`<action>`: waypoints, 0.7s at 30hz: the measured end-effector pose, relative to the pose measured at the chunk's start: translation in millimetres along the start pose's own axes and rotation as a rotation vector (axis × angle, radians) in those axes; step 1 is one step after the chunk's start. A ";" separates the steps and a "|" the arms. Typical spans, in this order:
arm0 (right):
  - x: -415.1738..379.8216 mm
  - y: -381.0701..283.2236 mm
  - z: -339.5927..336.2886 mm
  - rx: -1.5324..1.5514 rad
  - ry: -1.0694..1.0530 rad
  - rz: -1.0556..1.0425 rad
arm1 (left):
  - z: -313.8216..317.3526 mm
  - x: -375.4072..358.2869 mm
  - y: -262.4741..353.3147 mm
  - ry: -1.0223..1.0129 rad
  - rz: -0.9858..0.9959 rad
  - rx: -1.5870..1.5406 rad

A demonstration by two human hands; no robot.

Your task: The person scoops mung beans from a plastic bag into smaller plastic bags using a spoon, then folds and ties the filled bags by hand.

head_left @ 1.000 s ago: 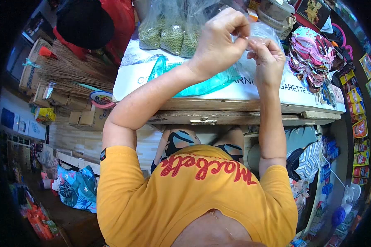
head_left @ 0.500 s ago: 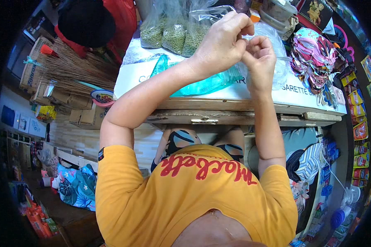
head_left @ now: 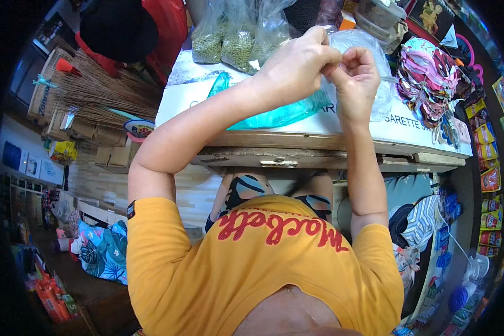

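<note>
Above the white tabletop (head_left: 179,103), my left hand (head_left: 302,64) and my right hand (head_left: 355,78) meet with fingers closed in pinches. Whatever lies between the fingertips is too small and hidden to make out. Under my left wrist lies a teal plastic bag (head_left: 269,117), partly covered by the forearm. Behind my left hand stand clear plastic bags of green beans (head_left: 238,50), several side by side. Crumpled clear plastic bags (head_left: 381,101) lie just behind and beside my right hand.
A bundle of colourful sachet strips (head_left: 425,73) sits at the table's right, near clear plastic tubs (head_left: 378,17). Stick brooms (head_left: 95,84) and cardboard boxes (head_left: 115,157) stand on the left. A wooden drawer (head_left: 246,158) runs below the tabletop. Sachets (head_left: 490,179) hang at the right.
Both hands have shifted slightly, staying pinched together. The clear plastic seen behind my left hand earlier has gone from there, showing a dark mesh item behind.
</note>
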State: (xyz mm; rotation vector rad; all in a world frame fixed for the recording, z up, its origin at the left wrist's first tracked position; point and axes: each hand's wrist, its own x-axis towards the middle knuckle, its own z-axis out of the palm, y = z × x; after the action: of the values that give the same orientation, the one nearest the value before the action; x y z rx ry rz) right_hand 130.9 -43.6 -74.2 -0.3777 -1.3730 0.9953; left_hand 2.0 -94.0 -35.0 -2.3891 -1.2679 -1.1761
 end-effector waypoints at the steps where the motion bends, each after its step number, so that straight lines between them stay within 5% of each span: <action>1: 1.8 2.0 -1.9 -0.112 0.017 -0.086 | -1.7 0.1 1.0 -0.029 -0.026 0.068; 8: 10.0 -0.9 -19.4 -0.413 -0.150 -0.191 | -2.0 11.9 -3.9 -0.119 -0.037 0.455; 13: 33.4 -25.9 -113.0 -1.060 0.132 -0.103 | 5.8 46.4 -8.1 -0.134 -0.136 0.346; 14: 35.6 -26.0 -129.9 -1.071 0.072 0.092 | 7.1 57.6 -5.6 -0.290 -0.235 0.306; 19: 30.3 -3.8 -124.0 -0.737 -0.041 0.259 | 77.3 87.5 -50.7 -0.354 -0.160 0.238; 21: 49.5 14.3 -129.5 -0.610 -0.062 0.259 | 102.3 108.0 -74.5 -0.344 -0.289 0.035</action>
State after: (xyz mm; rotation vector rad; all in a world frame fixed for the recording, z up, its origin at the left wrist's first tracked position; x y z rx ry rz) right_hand 239.9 42.9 -81.5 -1.0065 -1.7021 0.7784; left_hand 36.4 68.8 -39.0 -2.5196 -1.7717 -0.8154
